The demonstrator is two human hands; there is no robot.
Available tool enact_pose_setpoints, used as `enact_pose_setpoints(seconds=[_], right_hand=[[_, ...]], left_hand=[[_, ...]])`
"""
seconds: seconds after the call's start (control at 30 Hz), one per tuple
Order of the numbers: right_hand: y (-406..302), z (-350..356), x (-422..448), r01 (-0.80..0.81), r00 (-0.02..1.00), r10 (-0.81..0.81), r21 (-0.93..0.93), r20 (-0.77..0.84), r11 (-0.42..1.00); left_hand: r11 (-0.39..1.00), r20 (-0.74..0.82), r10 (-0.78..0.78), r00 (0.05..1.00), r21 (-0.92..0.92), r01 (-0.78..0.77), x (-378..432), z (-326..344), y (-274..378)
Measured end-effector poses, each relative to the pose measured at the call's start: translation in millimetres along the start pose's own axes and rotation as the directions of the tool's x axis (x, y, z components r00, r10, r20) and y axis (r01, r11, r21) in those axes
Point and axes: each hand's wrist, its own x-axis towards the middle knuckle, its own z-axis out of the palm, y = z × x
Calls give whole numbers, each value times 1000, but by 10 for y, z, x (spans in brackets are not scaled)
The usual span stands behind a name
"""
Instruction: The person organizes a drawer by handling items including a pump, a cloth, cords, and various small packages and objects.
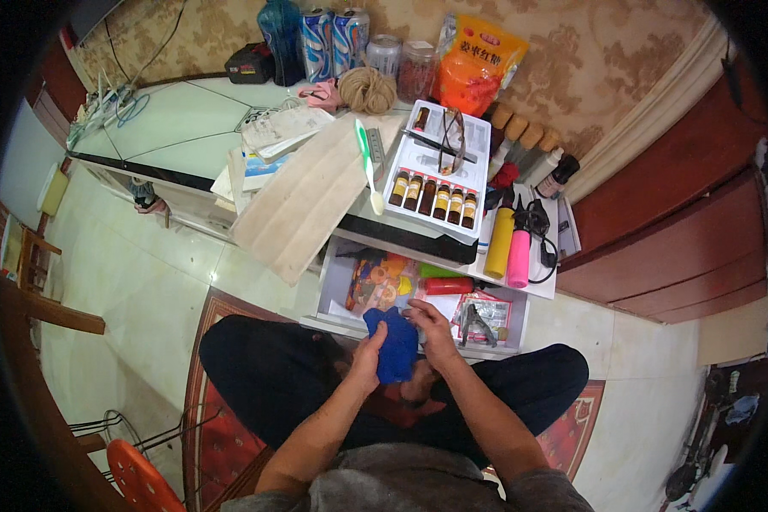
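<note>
My left hand point(372, 357) grips a folded blue cloth point(397, 345) by its left side, thumb on top. On the cloth's right, my right hand point(432, 329) has its fingers spread and bent by the upper edge; whether they touch it I cannot tell. Both hands are over my lap, at the front of a pulled-out drawer point(523, 323). Inside the drawer lie a red cylindrical thing point(447, 285), printed papers point(381, 281) and a grey plier-like tool point(477, 326).
Above the drawer, a glass-topped cabinet point(185, 121) holds a white tray of small bottles point(480, 134), a toothbrush point(366, 160), a pale cloth strip point(307, 211) overhanging the edge and a ball of twine point(367, 91). Yellow point(500, 240) and pink point(518, 259) cylinders lie at the right.
</note>
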Motion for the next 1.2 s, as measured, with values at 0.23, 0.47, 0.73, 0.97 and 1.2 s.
enact_pose_setpoints(seconds=[0.23,0.47,0.73,0.97,1.2], right_hand=[[-202,-270,-60,-250,965,246,614,92,749],[7,-148,8,-167,986,111,671,126,723],[-68,468,-457,-87,996,80,233,40,969],[120,329,-390,-275,944,329,565,6,778],[-232,298,-572,-245,954,300,602,8,760]], left_hand=[[973,41,130,991,-195,-120,-22,35,99],[905,-39,344,938,281,-320,-86,60,-103],[820,-92,366,926,502,-275,22,214,-308],[913,-106,276,955,-282,-295,55,38,-184],[922,-105,172,979,-334,-198,-184,-16,-279]])
